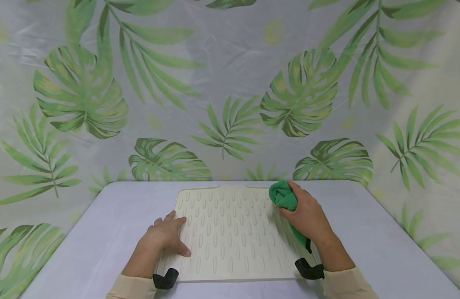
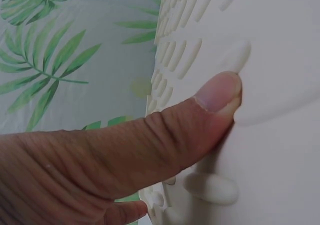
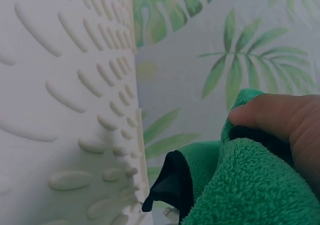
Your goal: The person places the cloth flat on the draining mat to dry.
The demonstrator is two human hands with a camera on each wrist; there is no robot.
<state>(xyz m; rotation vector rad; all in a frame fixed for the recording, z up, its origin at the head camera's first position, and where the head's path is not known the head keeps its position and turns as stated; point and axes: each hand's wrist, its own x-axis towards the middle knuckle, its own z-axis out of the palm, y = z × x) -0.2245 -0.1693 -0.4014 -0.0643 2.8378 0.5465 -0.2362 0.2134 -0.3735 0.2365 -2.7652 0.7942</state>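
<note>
A cream-coloured mat (image 1: 230, 232) with rows of raised oval ridges lies on the white table. My left hand (image 1: 165, 234) rests on its left edge, fingers spread. In the left wrist view the thumb (image 2: 215, 97) presses on the mat's surface beside a ridge. My right hand (image 1: 306, 211) grips a bunched green cloth (image 1: 283, 195) over the mat's upper right corner. A loose end of the cloth with dark edging hangs down along the right side. The right wrist view shows the fuzzy cloth (image 3: 250, 185) gathered under the thumb, close to the ridges.
The white tabletop (image 1: 102, 224) extends to both sides of the mat. Behind it hangs a pale curtain (image 1: 230, 83) printed with green leaves. Black wrist-worn pieces (image 1: 166, 279) sit at both cuffs, overlapping the mat's near corners in the head view.
</note>
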